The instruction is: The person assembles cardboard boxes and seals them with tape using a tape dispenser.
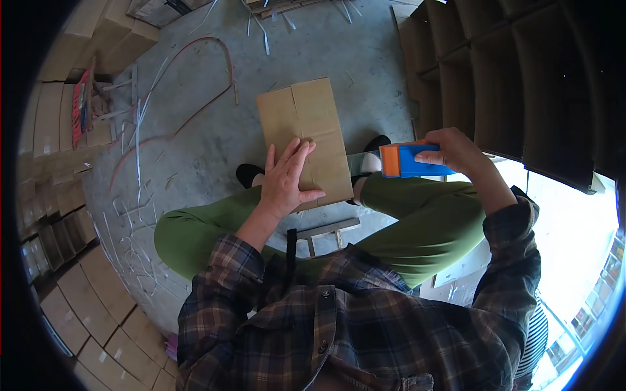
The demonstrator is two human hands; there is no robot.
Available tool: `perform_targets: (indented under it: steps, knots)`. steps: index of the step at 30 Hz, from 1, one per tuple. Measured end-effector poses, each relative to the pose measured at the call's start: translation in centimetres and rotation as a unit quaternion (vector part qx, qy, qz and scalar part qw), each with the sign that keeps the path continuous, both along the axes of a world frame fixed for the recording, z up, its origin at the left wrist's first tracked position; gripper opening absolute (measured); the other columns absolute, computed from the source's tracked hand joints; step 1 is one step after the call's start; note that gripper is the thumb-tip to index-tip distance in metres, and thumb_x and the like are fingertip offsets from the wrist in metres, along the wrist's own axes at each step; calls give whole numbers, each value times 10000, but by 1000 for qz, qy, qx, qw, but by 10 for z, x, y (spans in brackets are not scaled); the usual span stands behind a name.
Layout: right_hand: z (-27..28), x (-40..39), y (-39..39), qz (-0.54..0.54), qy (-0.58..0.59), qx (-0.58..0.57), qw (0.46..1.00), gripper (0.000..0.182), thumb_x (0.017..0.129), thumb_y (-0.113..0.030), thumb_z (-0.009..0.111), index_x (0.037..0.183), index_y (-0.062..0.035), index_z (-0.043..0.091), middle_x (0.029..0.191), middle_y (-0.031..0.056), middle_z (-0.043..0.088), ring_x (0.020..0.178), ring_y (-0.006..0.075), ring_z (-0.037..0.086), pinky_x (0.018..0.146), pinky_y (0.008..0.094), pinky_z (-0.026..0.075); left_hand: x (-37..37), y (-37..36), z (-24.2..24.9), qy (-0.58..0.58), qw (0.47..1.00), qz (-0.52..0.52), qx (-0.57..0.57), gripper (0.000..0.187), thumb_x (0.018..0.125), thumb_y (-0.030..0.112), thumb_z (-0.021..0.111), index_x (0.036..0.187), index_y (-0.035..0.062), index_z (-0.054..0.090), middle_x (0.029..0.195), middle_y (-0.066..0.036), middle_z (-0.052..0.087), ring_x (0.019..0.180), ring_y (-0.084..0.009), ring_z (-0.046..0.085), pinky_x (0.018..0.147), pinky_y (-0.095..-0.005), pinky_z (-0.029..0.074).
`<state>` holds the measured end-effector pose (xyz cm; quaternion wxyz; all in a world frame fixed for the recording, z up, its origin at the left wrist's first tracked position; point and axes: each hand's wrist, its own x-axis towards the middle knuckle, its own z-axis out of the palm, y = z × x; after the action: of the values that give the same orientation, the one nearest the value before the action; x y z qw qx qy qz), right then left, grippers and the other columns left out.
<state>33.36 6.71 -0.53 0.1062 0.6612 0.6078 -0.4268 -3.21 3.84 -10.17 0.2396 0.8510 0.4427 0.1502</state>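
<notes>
A closed brown cardboard box [313,117] stands between my knees, its flaps meeting along a seam on top. My left hand [287,176] lies on that top face with the fingers spread, pressing on the cardboard. To the right of the box, my right hand [453,151] grips a blue and orange tape dispenser [407,161]. A strip of clear tape [364,163] stretches from the dispenser to the right side of the box. Where the tape meets the box is hard to make out.
A stack of open cardboard boxes [492,78] rises at the right. More cartons [104,306] are piled at the left. A red hose [195,114] and white strap scraps [138,137] lie on the concrete floor. Below the box is a small stool [326,229].
</notes>
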Motion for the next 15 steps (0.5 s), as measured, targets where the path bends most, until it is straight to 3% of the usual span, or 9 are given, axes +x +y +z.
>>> perform_targets:
  steps: [5,11,15]
  knots:
    - [-37,-12,7,58,-60,-4,996,534,768,-564,676,989,-79,691,941,156,672,923,320,648,817,436,499,0,1,1,12,1000,1,-3,1102,527,447,843,1420,68,320,1373,6,528,1358,-256,385,1126,-555,187]
    - [-78,-59,11,116,-64,34,991,541,805,-593,619,993,-91,694,949,144,678,948,330,645,825,433,502,1,2,-1,-3,1000,0,20,1097,511,453,846,1406,69,343,1359,0,542,1340,-260,413,1116,-554,200]
    - [-68,-77,21,112,-84,11,990,532,781,-568,665,959,-68,706,885,147,681,863,316,657,783,418,506,-1,2,1,-3,1000,4,20,1085,502,450,851,1395,76,363,1354,1,545,1330,-259,426,1108,-560,212]
